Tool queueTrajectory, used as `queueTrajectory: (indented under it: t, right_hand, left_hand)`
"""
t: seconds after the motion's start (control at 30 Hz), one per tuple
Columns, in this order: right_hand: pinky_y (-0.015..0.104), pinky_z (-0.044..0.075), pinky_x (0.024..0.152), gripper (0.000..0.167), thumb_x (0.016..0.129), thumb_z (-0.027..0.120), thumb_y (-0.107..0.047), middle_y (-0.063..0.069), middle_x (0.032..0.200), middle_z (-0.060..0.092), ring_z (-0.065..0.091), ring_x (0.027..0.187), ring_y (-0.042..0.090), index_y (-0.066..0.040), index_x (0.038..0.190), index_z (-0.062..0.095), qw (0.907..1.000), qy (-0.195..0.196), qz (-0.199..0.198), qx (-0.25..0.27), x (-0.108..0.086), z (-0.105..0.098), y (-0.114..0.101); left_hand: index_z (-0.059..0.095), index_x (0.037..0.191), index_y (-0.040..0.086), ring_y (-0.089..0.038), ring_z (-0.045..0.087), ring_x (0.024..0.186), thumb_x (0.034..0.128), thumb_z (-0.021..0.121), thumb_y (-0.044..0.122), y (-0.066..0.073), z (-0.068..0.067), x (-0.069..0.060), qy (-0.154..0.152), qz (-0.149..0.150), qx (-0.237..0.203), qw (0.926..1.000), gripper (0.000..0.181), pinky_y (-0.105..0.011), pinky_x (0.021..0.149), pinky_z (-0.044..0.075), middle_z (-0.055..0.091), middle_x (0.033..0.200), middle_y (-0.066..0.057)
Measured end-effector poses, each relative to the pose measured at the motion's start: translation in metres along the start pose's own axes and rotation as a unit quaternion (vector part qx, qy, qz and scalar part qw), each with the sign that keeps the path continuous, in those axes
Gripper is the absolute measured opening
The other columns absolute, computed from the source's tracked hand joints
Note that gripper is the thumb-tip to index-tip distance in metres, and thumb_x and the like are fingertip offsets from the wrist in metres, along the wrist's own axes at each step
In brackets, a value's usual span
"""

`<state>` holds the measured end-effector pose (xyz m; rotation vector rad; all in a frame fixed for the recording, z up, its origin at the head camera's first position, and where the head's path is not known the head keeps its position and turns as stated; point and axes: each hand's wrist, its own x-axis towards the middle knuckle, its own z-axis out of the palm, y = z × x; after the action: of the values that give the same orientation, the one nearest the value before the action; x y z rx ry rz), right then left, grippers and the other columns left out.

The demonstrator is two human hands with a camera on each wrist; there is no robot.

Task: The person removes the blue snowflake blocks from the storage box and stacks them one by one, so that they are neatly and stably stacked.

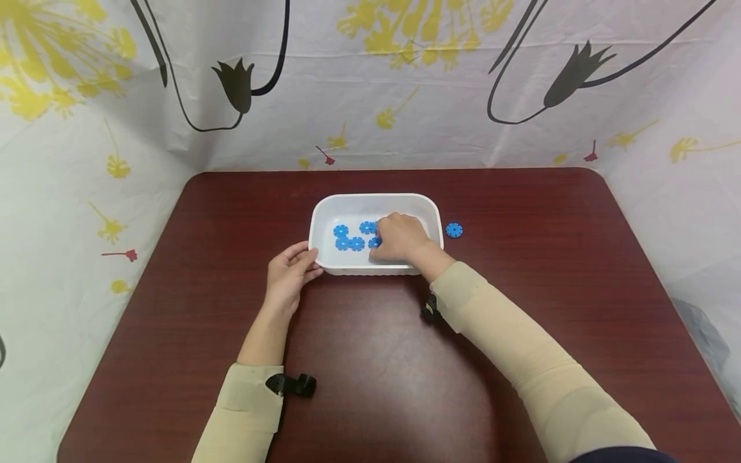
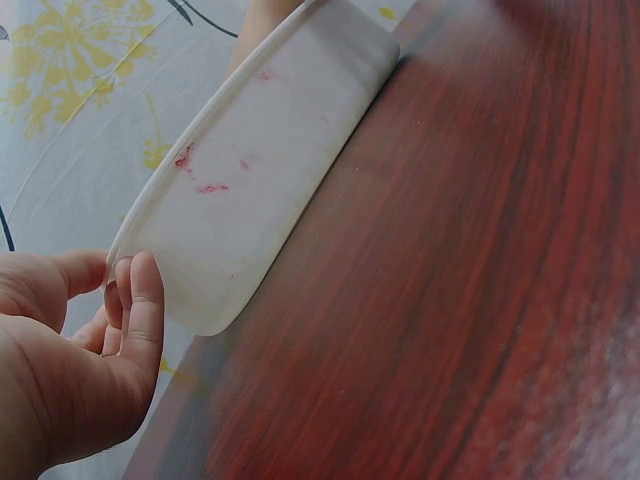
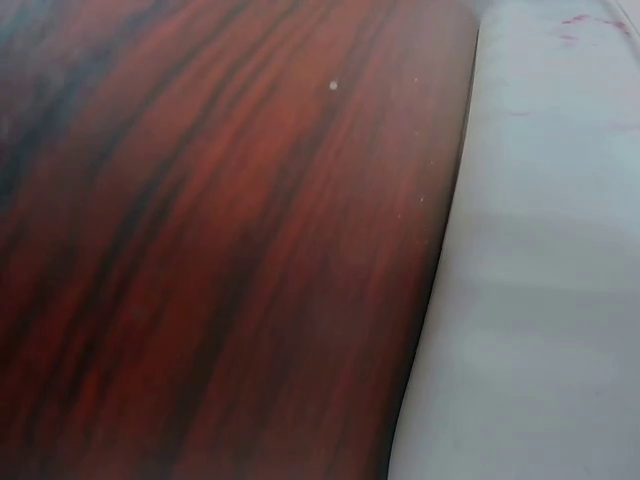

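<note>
Head view: blue discs [image 1: 357,244] lie leftward from your right hand [image 1: 402,238], the nearer one, its hold unclear; your left hand [image 1: 286,275] pinches the sideways-long white tray's [image 1: 370,271] near-left corner.

Smooth plastic on the tray [image 1: 370,271], soft sheen, and plastic-looking discs [image 1: 341,244] inside it! Under the tray, a wood-grained table [image 1: 399,334], glossing up on the near side; matt cloth sleeves [image 1: 521,354] there too, and behind the tray a smooth, faintly creased sheet [image 1: 451,128].
</note>
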<state>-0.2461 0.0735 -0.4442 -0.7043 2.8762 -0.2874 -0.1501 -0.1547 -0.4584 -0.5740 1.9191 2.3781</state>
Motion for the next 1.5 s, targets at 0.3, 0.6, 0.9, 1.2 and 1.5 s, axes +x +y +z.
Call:
queueTrajectory:
  t: [0.3, 0.6, 0.9, 1.2, 1.5]
  right_hand:
    - [0.036, 0.043, 0.055, 0.035, 0.074, 0.074, -0.041, 0.001, 0.066, 0.050, 0.047, 0.066, 0.019, -0.015, 0.064, 0.052, 0.9998, 0.006, 0.004, -0.017, -0.002, -0.001, 0.002]
    - [0.037, 0.048, 0.061, 0.032, 0.075, 0.075, -0.043, 0.001, 0.070, 0.060, 0.054, 0.071, 0.021, -0.014, 0.073, 0.063, 0.9998, 0.017, 0.005, 0.012, -0.006, -0.004, 0.005]
    - [0.038, 0.051, 0.070, 0.038, 0.074, 0.075, -0.044, 0.000, 0.075, 0.062, 0.057, 0.079, 0.021, -0.011, 0.092, 0.069, 0.9974, 0.038, -0.012, 0.061, -0.013, -0.012, 0.012]
    - [0.034, 0.044, 0.061, 0.018, 0.076, 0.073, -0.027, -0.001, 0.066, 0.059, 0.052, 0.067, 0.019, -0.012, 0.075, 0.064, 0.9893, 0.119, -0.041, 0.075, -0.021, -0.026, 0.025]
    - [0.035, 0.051, 0.074, 0.013, 0.081, 0.073, -0.019, 0.000, 0.089, 0.069, 0.059, 0.082, 0.018, -0.011, 0.090, 0.070, 0.9883, 0.013, -0.111, 0.103, -0.018, -0.025, 0.019]
  left_hand:
    - [0.058, 0.131, -0.006, -0.013, 0.068, 0.073, 0.0976, 0.068, 0.008, 0.001, 0.000, -0.002, -0.002, 0.001, -0.003, 1.0000, 0.038, -0.026, 0.071, 0.063, 0.066, 0.103, -0.017]
    - [0.058, 0.131, -0.006, -0.013, 0.068, 0.073, 0.0975, 0.068, 0.008, 0.000, 0.000, -0.002, -0.006, 0.001, -0.005, 1.0000, 0.038, -0.027, 0.072, 0.064, 0.066, 0.103, -0.016]
    - [0.058, 0.131, -0.007, -0.012, 0.068, 0.072, 0.0978, 0.068, 0.008, 0.000, -0.001, -0.002, -0.009, 0.003, -0.003, 1.0000, 0.037, -0.026, 0.071, 0.063, 0.067, 0.099, -0.013]
    - [0.058, 0.130, -0.007, -0.012, 0.068, 0.072, 0.0975, 0.068, 0.008, 0.001, -0.001, -0.002, -0.008, 0.004, -0.004, 1.0000, 0.037, -0.026, 0.071, 0.063, 0.068, 0.099, -0.013]
    - [0.058, 0.131, -0.006, -0.012, 0.068, 0.072, 0.0977, 0.069, 0.010, 0.001, -0.001, -0.002, -0.006, -0.002, -0.003, 1.0000, 0.038, -0.027, 0.072, 0.063, 0.068, 0.101, -0.014]
